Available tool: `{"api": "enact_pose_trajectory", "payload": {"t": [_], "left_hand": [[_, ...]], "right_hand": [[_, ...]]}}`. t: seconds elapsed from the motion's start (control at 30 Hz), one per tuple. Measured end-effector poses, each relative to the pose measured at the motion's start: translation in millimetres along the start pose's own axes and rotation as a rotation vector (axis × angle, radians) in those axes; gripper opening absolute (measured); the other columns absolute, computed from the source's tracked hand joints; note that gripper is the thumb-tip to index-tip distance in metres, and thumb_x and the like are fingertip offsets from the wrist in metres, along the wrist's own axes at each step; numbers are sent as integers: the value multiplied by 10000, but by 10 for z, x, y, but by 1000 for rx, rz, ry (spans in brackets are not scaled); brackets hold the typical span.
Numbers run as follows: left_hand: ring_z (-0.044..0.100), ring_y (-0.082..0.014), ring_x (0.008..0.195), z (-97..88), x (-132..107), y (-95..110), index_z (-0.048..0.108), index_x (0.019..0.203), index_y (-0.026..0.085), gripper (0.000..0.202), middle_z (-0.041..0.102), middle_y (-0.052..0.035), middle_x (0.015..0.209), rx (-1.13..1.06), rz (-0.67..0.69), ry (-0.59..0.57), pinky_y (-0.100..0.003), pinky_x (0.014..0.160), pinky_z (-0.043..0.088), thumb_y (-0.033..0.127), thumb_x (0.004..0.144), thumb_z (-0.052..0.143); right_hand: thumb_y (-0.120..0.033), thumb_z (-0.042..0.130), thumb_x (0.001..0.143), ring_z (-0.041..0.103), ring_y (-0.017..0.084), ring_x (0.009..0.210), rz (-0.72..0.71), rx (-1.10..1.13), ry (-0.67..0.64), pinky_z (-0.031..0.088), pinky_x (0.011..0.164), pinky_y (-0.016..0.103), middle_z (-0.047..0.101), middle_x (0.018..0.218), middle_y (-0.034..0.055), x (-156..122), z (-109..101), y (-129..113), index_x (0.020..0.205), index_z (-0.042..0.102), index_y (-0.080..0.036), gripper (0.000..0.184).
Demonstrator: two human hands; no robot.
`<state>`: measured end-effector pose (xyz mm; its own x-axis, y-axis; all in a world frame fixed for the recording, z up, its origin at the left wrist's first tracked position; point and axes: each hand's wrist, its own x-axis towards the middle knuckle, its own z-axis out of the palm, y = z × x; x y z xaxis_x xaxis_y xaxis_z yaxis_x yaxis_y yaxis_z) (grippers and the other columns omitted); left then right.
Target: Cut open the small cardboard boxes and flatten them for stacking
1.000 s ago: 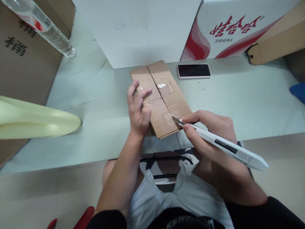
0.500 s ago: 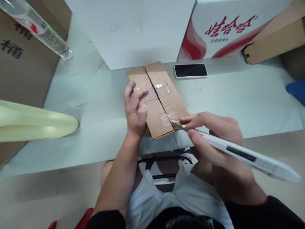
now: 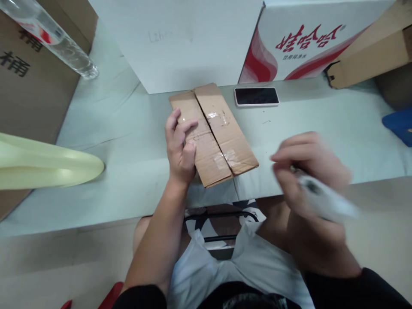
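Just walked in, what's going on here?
Someone at a covered table is handling a small cardboard box. The left hand grips its left side; the flaps lie flat, with a dark seam between them and clear tape near it. The right hand, blurred, is off the box to its right, holding a white tool. A phone lies beyond the box, to the right.

An indoor workspace, kind unclear: cloth-covered tabletop (image 3: 135,171), white box (image 3: 193,51) along its far edge, brown carton (image 3: 35,98) at its left edge, tiled floor (image 3: 58,266) below.
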<state>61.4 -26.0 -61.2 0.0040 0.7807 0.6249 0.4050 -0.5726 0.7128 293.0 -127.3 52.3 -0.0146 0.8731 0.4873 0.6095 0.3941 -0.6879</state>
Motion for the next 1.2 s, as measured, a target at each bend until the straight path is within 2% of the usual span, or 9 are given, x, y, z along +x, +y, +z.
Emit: {"api": "enact_pose_trajectory", "payload": {"t": [0.07, 0.13, 0.3, 0.43, 0.5, 0.6, 0.73, 0.93, 1.2], "left_hand": [[441, -353, 1533, -9, 2, 5, 676, 1260, 329, 561, 488, -57, 1588, -7, 12, -5, -559, 1310, 362, 743, 986, 413], [458, -348, 1523, -22, 0, 3, 670, 1273, 327, 550, 483, -63, 1598, -11, 9, -19, -548, 1306, 373, 728, 993, 420], [457, -350, 1530, -57, 9, 18, 672, 1287, 334, 517, 488, -60, 1606, 2, -8, -23, -561, 1302, 390, 697, 995, 447], [466, -328, 1531, -106, 82, 215, 692, 1260, 376, 369, 510, 4, 1595, 40, 58, -17, -587, 1344, 328, 560, 1025, 477], [479, -319, 1522, -133, 127, 384, 728, 1144, 381, 269, 594, 30, 1513, 84, 134, -48, -597, 1349, 316, 473, 1018, 509], [574, -322, 1431, -159, 158, 622, 746, 1015, 362, 212, 745, 21, 1265, 88, 256, -192, -644, 1317, 334, 341, 977, 539], [694, -303, 1248, -177, 142, 750, 750, 940, 342, 228, 800, 27, 1015, 88, 318, -329, -644, 1296, 338, 239, 893, 552], [684, -331, 1203, -259, 149, 739, 769, 966, 353, 253, 803, 1, 981, 128, 271, -431, -671, 1248, 350, 267, 864, 554], [630, -344, 1213, -295, 108, 791, 702, 923, 316, 121, 755, -30, 991, 69, 304, -364, -622, 1192, 365, 369, 865, 609]], "right_hand": [[-285, 783, 842, 650, 202, 879, -72, -43, -163, 554, 681, 344, 658, 1063, 67, -3, 51, 82, 1024, 735, -263, 190], [-327, 847, 798, 670, 234, 981, -84, -55, -185, 587, 762, 371, 654, 1100, 82, -2, 129, 153, 1067, 761, -259, 290], [-300, 780, 840, 702, 215, 912, -39, -70, -44, 599, 772, 367, 718, 1026, 72, 16, 274, 242, 975, 756, -254, 145], [-268, 702, 882, 720, 209, 828, -78, -79, 60, 586, 727, 358, 768, 917, 54, 38, 298, 241, 893, 743, -256, 43], [-266, 671, 917, 709, 195, 756, -60, -79, 104, 563, 683, 341, 760, 832, 41, 42, 301, 236, 853, 735, -252, 92], [-241, 654, 941, 636, 148, 620, -36, -65, 171, 491, 593, 298, 689, 685, 4, 35, 300, 239, 747, 667, -234, 195], [-222, 652, 929, 569, 127, 561, -13, -32, 190, 436, 560, 279, 559, 581, -34, 17, 296, 255, 680, 589, -227, 257], [-192, 622, 926, 446, 109, 506, 45, 5, 168, 377, 549, 282, 443, 531, -55, 13, 282, 249, 636, 520, -226, 310], [-349, 610, 995, 405, 98, 473, 8, 38, 181, 357, 517, 266, 444, 512, -50, 20, 288, 258, 637, 533, -218, 389]]}}
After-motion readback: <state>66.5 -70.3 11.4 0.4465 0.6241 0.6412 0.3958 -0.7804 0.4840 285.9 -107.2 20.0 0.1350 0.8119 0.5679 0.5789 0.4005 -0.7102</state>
